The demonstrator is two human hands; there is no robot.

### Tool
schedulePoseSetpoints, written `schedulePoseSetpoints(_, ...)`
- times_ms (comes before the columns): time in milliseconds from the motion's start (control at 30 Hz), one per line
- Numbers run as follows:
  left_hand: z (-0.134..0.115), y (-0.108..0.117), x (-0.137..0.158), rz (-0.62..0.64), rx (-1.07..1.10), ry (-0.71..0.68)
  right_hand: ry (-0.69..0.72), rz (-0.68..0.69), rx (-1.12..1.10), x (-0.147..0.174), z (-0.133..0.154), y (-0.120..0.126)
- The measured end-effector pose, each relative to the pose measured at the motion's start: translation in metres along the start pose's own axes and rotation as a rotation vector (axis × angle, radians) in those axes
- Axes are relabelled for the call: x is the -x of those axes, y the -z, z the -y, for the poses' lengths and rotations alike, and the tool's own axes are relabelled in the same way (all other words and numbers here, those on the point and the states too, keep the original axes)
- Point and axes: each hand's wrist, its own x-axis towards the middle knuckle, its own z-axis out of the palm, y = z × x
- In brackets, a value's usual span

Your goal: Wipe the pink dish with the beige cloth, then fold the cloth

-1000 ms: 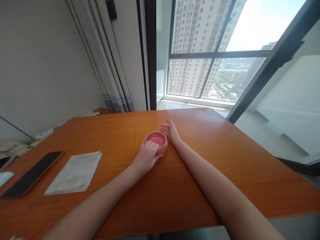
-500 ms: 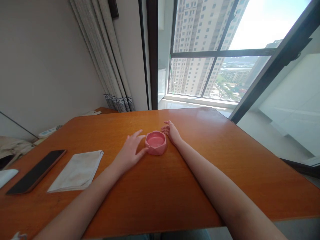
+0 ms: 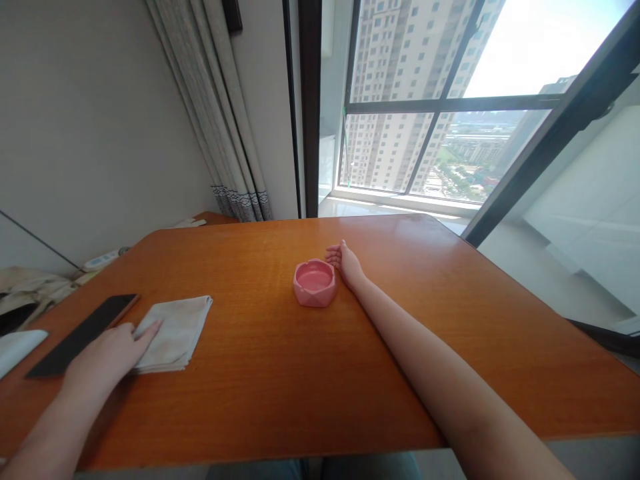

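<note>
A pink faceted ashtray (image 3: 315,297) with notches in its rim sits upright on the wooden table. My right hand (image 3: 346,261) rests on its side just behind and right of it, open and holding nothing, fingers loosely bent. At the left, my left hand (image 3: 103,353) is over the near left edge of a folded whitish cloth (image 3: 180,327). Its thumb stretches across the cloth, apart from the fingers, whose tips are partly hidden. Beside that hand lies a flat dark slab like a phone (image 3: 75,340), partly covered by it.
The wooden table (image 3: 280,393) reaches back toward a large window (image 3: 390,153). A white item (image 3: 20,350) lies at the far left edge. Beyond it are a bundle of fabric (image 3: 35,293) and a white power strip (image 3: 103,259). A grey curtain (image 3: 215,120) hangs behind.
My left hand has left the ashtray's side and moved left and nearer to the folded cloth. My right hand and the ashtray have stayed put; the view has shifted slightly.
</note>
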Motion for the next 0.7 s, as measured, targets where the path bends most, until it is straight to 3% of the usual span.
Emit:
schedulePoseSetpoints(133, -0.046, 0.017, 0.002, -0.08, 0.173, -0.07, 0.055, -0.065, 0.052, 0.003, 0.007, 0.001)
schedulePoseSetpoints(200, -0.078, 0.033, 0.011, -0.063, 0.332, -0.172, 0.143, -0.119, 0.117, 0.007, 0.016, -0.003)
schedulePoseSetpoints(267, -0.111, 0.052, 0.025, -0.051, 0.567, -0.26, 0.237, -0.109, 0.156, 0.014, 0.029, -0.012)
schedulePoseSetpoints(333, -0.145, 0.072, 0.039, 0.029, 0.98, -0.354, 0.271, 0.001, 0.115, 0.025, 0.046, -0.027)
schedulePoseSetpoints(433, -0.193, 0.095, 0.054, 0.044, 1.515, -0.429, 0.081, 0.308, -0.086, 0.049, 0.07, -0.053)
schedulePoseSetpoints(533, -0.233, 0.103, 0.059, 0.002, 1.701, -0.51, -0.173, 0.514, -0.21, 0.072, 0.085, -0.072)
schedulePoseSetpoints(633, -0.26, 0.093, 0.058, 0.031, 1.71, -0.549, -0.295, 0.436, -0.231, 0.084, 0.091, -0.079)
schedulePoseSetpoints(700, -0.271, 0.075, 0.054, 0.034, 1.717, -0.509, -0.278, 0.307, -0.155, 0.083, 0.094, -0.076)
